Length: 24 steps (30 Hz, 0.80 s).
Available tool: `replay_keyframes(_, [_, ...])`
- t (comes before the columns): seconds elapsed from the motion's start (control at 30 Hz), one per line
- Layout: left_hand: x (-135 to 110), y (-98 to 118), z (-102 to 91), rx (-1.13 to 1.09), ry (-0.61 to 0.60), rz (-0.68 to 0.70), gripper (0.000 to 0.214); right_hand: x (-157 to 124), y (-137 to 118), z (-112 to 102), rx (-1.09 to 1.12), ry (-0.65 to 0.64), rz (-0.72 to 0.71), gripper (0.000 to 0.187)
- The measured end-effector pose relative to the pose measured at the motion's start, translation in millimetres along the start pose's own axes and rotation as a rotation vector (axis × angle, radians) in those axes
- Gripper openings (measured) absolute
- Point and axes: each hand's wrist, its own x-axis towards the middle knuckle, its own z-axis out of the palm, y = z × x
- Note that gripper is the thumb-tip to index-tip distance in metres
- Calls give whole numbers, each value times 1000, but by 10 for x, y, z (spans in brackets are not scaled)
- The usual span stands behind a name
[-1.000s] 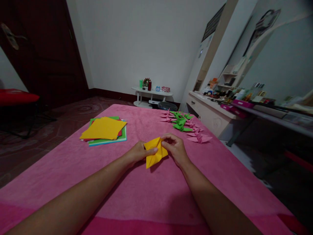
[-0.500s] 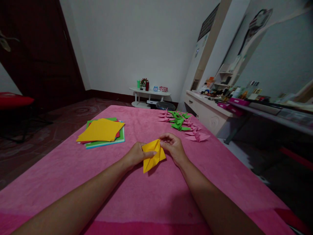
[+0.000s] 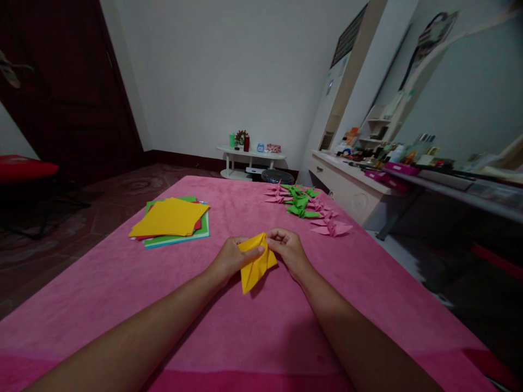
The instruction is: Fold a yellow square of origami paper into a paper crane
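A folded sheet of yellow origami paper (image 3: 255,269) is held between both hands above the middle of the table, its creases showing and one corner pointing down toward me. My left hand (image 3: 232,257) grips its left side, thumb laid across the front and fingers hidden behind. At the upper right corner, my right hand (image 3: 286,247) pinches the paper between thumb and fingers. Beyond the right hand lie several folded paper cranes, green ones (image 3: 300,207) and pink ones (image 3: 332,227). To the left rests a stack of coloured paper with yellow sheets (image 3: 169,216) on top.
A pink cloth (image 3: 163,316) covers the table. On the right stands a white dressing table (image 3: 347,177) crowded with bottles and boxes. A small white side table (image 3: 251,154) is by the far wall, and a red seat (image 3: 26,167) is at the left.
My right thumb and fingers have closed in more on the paper's upper corner. The paper's lower tip hangs slightly lower and its fold has shifted a little.
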Motion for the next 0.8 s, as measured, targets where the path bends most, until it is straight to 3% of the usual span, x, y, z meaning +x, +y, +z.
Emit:
replay_keyframes(0.4, [-41, 58, 76, 19, 125, -50, 43, -16, 0, 17, -52, 4, -8, 16])
replay_keyframes(0.8, [-49, 39, 70, 73, 122, -21, 43, -46, -19, 18, -154, -19, -95, 14])
